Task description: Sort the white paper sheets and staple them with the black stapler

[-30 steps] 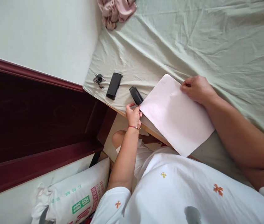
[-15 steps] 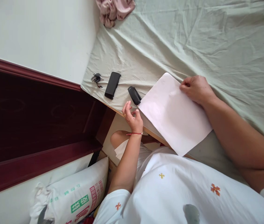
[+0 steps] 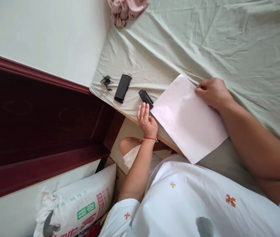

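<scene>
A white sheet of paper [image 3: 189, 118] lies on the pale green bedsheet [image 3: 204, 42], its near corner hanging over the bed's edge. My right hand [image 3: 212, 92] rests on the sheet's far right corner with its fingers curled, pressing it down. My left hand [image 3: 147, 120] lies at the bed's edge with fingers apart, fingertips just short of a small black stapler [image 3: 145, 97] that sits against the paper's left corner. The left hand holds nothing.
A black phone [image 3: 122, 88] and a bunch of keys [image 3: 105, 80] lie at the bed's left corner. Pink cloth [image 3: 127, 9] is bunched at the far edge. A dark red wooden frame [image 3: 41, 121] and a printed white sack [image 3: 80, 204] stand to the left.
My left hand let go of the paper's left corner by the stapler, drew back and opened, then came forward again toward the stapler. The right hand stayed on the paper.
</scene>
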Demonstrator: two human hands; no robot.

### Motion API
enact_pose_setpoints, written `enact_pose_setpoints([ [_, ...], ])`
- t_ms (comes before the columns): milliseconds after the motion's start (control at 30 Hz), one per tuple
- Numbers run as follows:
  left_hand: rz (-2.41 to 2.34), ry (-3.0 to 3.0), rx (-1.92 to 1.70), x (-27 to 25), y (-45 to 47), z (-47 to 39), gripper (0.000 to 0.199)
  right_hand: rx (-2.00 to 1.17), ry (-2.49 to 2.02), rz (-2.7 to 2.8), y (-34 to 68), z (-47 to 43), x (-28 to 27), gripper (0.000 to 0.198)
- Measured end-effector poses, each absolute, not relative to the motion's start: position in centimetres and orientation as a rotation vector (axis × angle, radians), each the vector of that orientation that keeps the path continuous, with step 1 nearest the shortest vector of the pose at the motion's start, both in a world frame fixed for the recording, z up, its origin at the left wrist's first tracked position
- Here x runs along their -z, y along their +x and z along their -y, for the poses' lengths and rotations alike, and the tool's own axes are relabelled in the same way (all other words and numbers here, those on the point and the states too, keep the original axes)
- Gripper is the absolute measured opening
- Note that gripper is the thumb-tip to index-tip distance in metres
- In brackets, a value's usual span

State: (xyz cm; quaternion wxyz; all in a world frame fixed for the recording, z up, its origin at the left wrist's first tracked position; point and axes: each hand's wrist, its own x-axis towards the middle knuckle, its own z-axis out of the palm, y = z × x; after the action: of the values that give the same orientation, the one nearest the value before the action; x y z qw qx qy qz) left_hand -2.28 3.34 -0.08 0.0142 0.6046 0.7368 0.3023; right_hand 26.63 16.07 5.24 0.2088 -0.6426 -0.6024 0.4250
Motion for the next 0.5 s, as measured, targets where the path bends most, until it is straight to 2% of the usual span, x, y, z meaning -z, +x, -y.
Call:
enact_pose_setpoints([
  [500,-2.344,1.849,-0.881,0.17,-1.83,-3.11,0.079,-1.205,-1.805,1.683,26.58,-16.2,-5.51,0.017],
])
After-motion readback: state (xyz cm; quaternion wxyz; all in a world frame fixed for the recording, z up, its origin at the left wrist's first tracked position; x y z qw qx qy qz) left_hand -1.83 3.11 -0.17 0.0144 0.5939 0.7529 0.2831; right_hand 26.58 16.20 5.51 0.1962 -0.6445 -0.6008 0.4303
